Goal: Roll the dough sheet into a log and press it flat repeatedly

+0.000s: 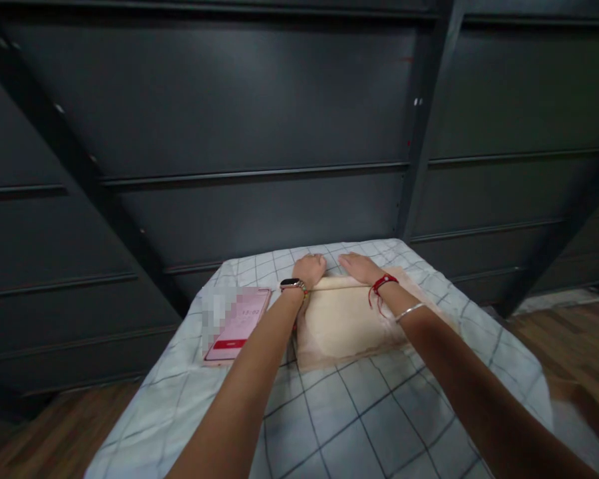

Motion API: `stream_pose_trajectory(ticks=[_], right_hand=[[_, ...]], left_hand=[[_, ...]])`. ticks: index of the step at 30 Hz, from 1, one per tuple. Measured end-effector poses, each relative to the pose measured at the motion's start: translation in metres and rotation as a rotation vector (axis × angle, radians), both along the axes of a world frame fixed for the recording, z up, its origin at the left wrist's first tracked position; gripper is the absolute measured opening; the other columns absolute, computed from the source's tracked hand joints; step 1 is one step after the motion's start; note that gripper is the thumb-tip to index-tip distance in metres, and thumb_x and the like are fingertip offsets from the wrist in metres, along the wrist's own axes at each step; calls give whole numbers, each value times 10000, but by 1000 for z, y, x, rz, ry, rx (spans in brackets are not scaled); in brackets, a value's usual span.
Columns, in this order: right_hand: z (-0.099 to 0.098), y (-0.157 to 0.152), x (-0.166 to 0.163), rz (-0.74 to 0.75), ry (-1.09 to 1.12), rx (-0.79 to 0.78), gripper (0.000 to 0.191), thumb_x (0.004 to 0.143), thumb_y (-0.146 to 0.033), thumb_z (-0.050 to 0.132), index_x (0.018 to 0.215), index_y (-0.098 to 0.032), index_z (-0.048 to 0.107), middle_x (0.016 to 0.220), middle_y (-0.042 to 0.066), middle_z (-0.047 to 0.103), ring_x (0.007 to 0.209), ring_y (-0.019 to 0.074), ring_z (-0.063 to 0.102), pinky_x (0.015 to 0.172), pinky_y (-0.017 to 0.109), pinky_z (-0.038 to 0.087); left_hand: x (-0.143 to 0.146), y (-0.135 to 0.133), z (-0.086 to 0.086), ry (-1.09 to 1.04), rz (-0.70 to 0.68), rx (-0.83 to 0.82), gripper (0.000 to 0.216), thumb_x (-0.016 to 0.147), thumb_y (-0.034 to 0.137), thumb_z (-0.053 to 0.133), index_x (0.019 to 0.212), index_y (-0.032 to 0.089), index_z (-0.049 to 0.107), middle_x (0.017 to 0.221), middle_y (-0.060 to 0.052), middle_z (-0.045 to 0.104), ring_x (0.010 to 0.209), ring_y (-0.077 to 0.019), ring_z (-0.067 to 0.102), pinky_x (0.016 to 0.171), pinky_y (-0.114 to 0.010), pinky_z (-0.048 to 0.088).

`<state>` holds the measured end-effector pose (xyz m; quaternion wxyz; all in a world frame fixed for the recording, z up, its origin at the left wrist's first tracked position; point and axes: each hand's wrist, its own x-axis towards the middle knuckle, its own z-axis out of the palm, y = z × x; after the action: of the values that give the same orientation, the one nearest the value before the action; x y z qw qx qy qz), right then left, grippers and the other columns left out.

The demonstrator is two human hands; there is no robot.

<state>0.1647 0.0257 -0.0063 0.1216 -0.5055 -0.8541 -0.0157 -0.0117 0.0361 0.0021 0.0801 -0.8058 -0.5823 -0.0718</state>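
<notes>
Open room up front on the cloth-covered desk [349,419]; here's the beige pad [349,322] mid-desk, phone [244,319] to its left, clock and red-bar lettering too blurred to trust. At the pad's far edge, left hand [309,268] curled, can't tell if it grips; right hand [360,268] flat, fingers stretched. Narrow strip beyond, then dark panels [259,219].

- Dim overall; the dark panels [254,100] carry a faint, soft sheen.
- The checked cloth [339,432] is much paler.
- The right forearm [459,372] lies in shadow.
- The left hand [309,267] and right hand [360,267] look slightly blurred.
- Pixelation hides part of the phone [252,316].
- Wide-angle distortion stretches the edges.
</notes>
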Motion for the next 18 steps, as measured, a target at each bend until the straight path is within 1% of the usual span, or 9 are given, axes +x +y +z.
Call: stream_pose_trajectory(ticks=[2, 5, 9, 12, 14, 16, 18], right_hand=[[0, 7, 1, 2, -1, -6, 395, 1019, -205, 224, 1149, -36, 557, 1294, 172, 574, 1193, 172, 475, 1011, 320, 290], [0, 11, 2, 9, -2, -16, 399, 1017, -206, 226, 1147, -34, 562, 1276, 171, 586, 1180, 171, 484, 1012, 323, 293], [-2, 5, 2, 28, 3, -36, 385, 1006, -241, 280, 1189, -63, 568, 1306, 165, 573, 1203, 189, 490, 1035, 338, 296], [-4, -8, 2, 43, 11, -53, 386, 996, -279, 307, 1221, -116, 574, 1326, 138, 568, 1228, 195, 488, 1056, 350, 299], [-5, -23, 2, 36, 25, -66, 395, 993, -303, 308, 1241, -143, 572, 1349, 121, 553, 1259, 199, 469, 1070, 356, 301], [-5, -43, 2, 16, 41, -72, 406, 994, -317, 298, 1248, -156, 571, 1372, 104, 535, 1293, 199, 439, 1085, 356, 298], [-6, -66, 3, 14, 39, -64, 403, 998, -317, 285, 1217, -169, 589, 1354, 89, 552, 1303, 192, 431, 1098, 354, 290]], left_hand=[[1, 8, 0, -4, 14, -25, 430, 994, 262, 196, 1116, 130, 586, 1082, -132, 657, 1009, -222, 620, 817, -308, 471], [0, 13, -1, 2, -14, -50, 424, 991, 245, 204, 1099, 132, 598, 1071, -128, 665, 1012, -215, 619, 823, -302, 470], [-3, 6, -5, 27, -107, -71, 363, 976, 210, 266, 1079, 146, 609, 1136, -119, 643, 1089, -220, 578, 866, -316, 458], [-5, -8, -8, 56, -186, -58, 316, 965, 210, 322, 1088, 156, 608, 1187, -112, 617, 1166, -228, 524, 917, -334, 438], [-6, -24, -9, 67, -194, -33, 335, 975, 230, 301, 1107, 164, 602, 1193, -103, 613, 1176, -227, 514, 929, -342, 438], [-4, -44, -8, 76, -179, -23, 366, 986, 245, 261, 1121, 177, 595, 1193, -86, 615, 1165, -219, 522, 929, -343, 444], [-3, -68, -7, 79, -179, -17, 393, 993, 252, 229, 1129, 178, 590, 1205, -79, 612, 1157, -214, 530, 928, -342, 449]])
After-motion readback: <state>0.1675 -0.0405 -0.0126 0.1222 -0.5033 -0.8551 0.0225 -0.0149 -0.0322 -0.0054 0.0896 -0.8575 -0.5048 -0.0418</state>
